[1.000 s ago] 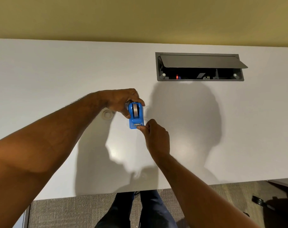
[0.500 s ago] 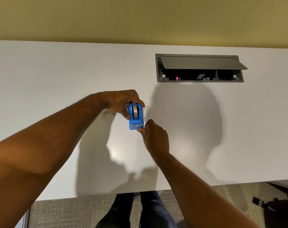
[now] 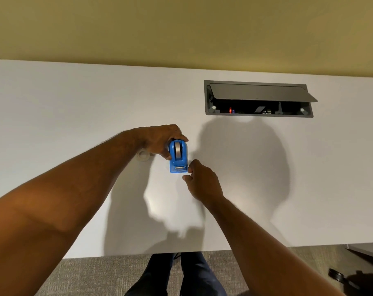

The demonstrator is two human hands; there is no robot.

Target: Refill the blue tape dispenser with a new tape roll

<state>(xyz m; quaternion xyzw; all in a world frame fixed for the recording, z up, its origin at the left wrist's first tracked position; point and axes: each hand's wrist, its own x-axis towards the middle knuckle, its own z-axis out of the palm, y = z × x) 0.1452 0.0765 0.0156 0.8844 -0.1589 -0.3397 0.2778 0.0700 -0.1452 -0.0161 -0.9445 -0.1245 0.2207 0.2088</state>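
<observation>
We see bare white desk (image 3: pixel 64 124) all around the blue tape dispenser (image 3: pixel 178 157) — mid-desk, long axis toward us, cutter nearest. Left hand (image 3: pixel 160 138) grips its far end; right hand (image 3: pixel 202 181) curled beside the cutter, grip unclear.

Both arms bare to above the elbow — no sleeves, watch or rings visible on left hand (image 3: pixel 158 138) or right hand (image 3: pixel 202 181). Dark navy trousers (image 3: pixel 177 274) below desk edge — shoes hidden.
</observation>
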